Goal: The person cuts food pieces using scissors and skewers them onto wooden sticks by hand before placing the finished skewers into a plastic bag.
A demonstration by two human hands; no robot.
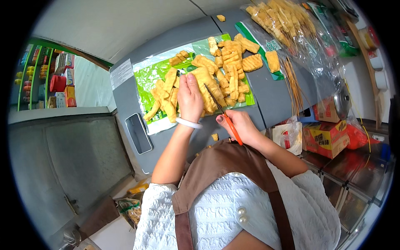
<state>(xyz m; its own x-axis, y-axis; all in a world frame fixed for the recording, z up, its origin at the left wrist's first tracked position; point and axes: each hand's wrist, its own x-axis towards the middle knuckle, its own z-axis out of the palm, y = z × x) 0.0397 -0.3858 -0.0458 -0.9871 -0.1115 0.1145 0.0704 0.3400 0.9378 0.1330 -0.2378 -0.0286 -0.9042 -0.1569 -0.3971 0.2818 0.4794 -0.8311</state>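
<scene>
My left hand (190,97), with a white bangle at the wrist, grips a large flat slab of yellow fried tofu (206,84), thumb on top. My right hand (239,125) holds orange-handled scissors (232,128). Their dark blades point up and left, lying against the slab's right part; whether they bite into it I cannot tell. Smaller cut tofu strips (164,93) lie left of the slab. More scored pieces (232,59) are heaped to its right. All of this rests on a flattened green and clear plastic bag (143,81) on the grey table.
Bamboo skewers (292,84) lie on the table's right side, below a clear bag of skewered tofu (281,22). A smartphone (139,133) lies near the left edge. Cardboard boxes (326,137) stand at the right. Stocked shelves (40,75) are at far left.
</scene>
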